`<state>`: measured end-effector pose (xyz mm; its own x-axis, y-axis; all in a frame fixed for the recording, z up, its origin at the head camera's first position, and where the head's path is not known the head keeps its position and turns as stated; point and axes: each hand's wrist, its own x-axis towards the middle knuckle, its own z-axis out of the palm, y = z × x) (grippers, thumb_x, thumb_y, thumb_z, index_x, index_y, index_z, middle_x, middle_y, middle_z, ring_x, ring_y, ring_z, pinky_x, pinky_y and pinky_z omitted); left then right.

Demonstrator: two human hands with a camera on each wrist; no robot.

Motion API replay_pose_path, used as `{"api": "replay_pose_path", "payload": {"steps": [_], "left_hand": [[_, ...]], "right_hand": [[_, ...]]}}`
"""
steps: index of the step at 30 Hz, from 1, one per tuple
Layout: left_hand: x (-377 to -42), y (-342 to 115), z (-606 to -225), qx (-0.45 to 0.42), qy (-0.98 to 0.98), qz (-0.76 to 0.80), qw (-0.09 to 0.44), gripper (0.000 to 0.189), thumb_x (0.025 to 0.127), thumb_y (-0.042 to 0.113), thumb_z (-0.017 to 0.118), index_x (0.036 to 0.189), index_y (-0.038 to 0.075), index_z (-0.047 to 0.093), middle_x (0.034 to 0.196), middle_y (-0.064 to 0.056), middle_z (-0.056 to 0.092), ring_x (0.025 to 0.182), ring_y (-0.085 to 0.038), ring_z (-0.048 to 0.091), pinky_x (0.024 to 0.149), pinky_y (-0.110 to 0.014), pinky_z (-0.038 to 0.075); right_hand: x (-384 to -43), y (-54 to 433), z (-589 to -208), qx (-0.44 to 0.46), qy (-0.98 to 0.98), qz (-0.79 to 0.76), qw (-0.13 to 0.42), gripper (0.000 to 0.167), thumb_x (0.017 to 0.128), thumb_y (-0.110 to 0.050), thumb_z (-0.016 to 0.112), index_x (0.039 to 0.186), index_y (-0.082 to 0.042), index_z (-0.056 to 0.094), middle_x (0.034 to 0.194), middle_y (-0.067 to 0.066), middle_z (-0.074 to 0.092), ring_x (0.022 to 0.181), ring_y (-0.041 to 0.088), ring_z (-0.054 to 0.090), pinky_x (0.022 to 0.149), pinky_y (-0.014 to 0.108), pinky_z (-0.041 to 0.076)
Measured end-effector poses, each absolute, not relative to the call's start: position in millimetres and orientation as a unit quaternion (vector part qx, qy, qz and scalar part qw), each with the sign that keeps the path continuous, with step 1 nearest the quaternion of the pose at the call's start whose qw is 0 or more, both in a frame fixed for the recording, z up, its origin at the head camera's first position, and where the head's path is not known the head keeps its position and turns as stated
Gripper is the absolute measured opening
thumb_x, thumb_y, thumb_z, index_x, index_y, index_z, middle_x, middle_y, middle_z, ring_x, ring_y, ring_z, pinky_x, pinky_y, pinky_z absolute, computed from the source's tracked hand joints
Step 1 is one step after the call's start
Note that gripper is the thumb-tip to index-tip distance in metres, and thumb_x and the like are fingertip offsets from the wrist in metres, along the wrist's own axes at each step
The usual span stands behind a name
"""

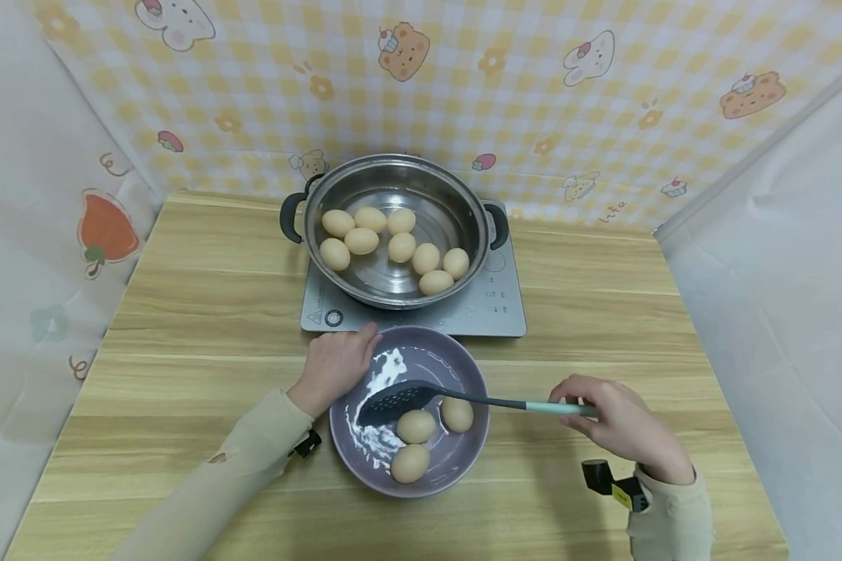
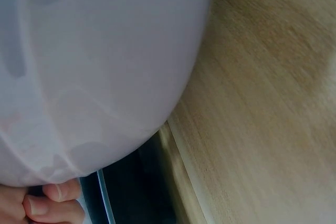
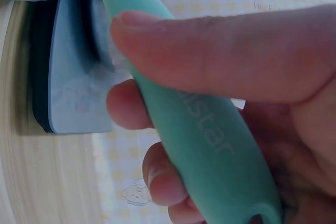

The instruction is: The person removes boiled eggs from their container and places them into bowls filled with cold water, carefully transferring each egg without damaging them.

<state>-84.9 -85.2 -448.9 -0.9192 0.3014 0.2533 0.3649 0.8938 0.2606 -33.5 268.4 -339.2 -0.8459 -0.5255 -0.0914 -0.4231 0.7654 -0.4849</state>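
My left hand [image 1: 332,365] grips the upper left rim of a purple bowl [image 1: 456,360]. In the left wrist view its curled fingers [image 2: 55,208] show at the side of the pale bowl [image 2: 121,77]. A skimmer [image 1: 396,401] with a black perforated head and mint handle is held in my right hand [image 1: 624,421]. Thumb and fingers wrap the handle [image 3: 205,145] in the right wrist view. The skimmer's head is tilted inside the bowl, beside an egg [image 1: 415,427]. Two more eggs lie there, one [image 1: 458,414] under the skimmer's shaft, another [image 1: 410,463] lower down.
Behind the bowl, a steel pot [image 1: 386,296] with black side handles holds several eggs [image 1: 361,241]. It stands on a grey induction cooker [image 1: 501,312]. The wooden table [image 1: 210,312] meets a yellow checked cloth [image 1: 252,93] at the back; white sheeting [image 1: 779,249] hangs at the sides.
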Motion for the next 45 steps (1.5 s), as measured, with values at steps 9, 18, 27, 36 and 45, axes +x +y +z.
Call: {"api": "replay_pose_path", "payload": {"steps": [9, 18, 27, 36, 45], "left_hand": [[-85.6, -85.7, -447.4, -0.171, -0.967, -0.155, 0.104, 0.023, 0.092, 0.027, 0.050, 0.074, 0.013, 0.047, 0.042, 0.003, 0.028, 0.035, -0.016, 0.033, 0.032, -0.030, 0.023], [-86.4, -87.0, -447.0, -0.179, -0.964, -0.155, 0.123, 0.025, 0.091, 0.025, 0.052, 0.072, 0.012, 0.045, 0.041, 0.004, 0.027, 0.035, -0.015, 0.032, 0.032, -0.028, 0.022], [-85.5, -88.1, -447.6, -0.181, -0.963, -0.158, 0.118, 0.004, 0.081, 0.011, 0.056, 0.085, 0.010, 0.054, 0.042, 0.004, 0.031, 0.036, -0.012, 0.031, 0.031, -0.028, 0.024], [-85.2, -85.3, -446.8, -0.172, -0.964, -0.161, 0.126, 0.019, 0.089, 0.026, 0.054, 0.076, 0.011, 0.053, 0.042, 0.002, 0.028, 0.036, -0.018, 0.035, 0.032, -0.031, 0.025], [-82.9, -84.6, -446.7, -0.166, -0.966, -0.163, 0.109, 0.021, 0.090, 0.025, 0.053, 0.075, 0.012, 0.048, 0.042, 0.001, 0.030, 0.036, -0.020, 0.037, 0.033, -0.032, 0.025]], "right_hand": [[-36.4, 270.0, -337.0, -0.255, 0.937, -0.222, 0.086, 0.033, 0.071, 0.001, 0.072, 0.084, -0.027, 0.060, 0.070, -0.020, 0.051, 0.058, -0.003, 0.042, 0.054, 0.021, 0.036], [-41.6, 278.1, -332.8, -0.285, 0.922, -0.256, 0.052, 0.035, 0.068, 0.005, 0.072, 0.087, -0.022, 0.061, 0.073, -0.017, 0.054, 0.061, -0.002, 0.046, 0.056, 0.022, 0.040], [-48.4, 286.5, -322.6, -0.262, 0.896, -0.351, 0.072, 0.025, 0.078, 0.008, 0.064, 0.093, -0.012, 0.063, 0.072, -0.008, 0.053, 0.053, 0.004, 0.042, 0.050, 0.023, 0.036], [-61.9, 279.2, -316.3, -0.229, 0.907, -0.351, 0.054, 0.017, 0.085, 0.005, 0.058, 0.098, -0.004, 0.062, 0.061, -0.007, 0.043, 0.043, 0.002, 0.029, 0.041, 0.022, 0.031], [-79.3, 267.7, -313.7, -0.173, 0.939, -0.293, -0.045, 0.014, 0.085, -0.001, 0.060, 0.099, -0.001, 0.062, 0.065, 0.001, 0.049, 0.047, 0.007, 0.035, 0.046, 0.024, 0.030]]}}
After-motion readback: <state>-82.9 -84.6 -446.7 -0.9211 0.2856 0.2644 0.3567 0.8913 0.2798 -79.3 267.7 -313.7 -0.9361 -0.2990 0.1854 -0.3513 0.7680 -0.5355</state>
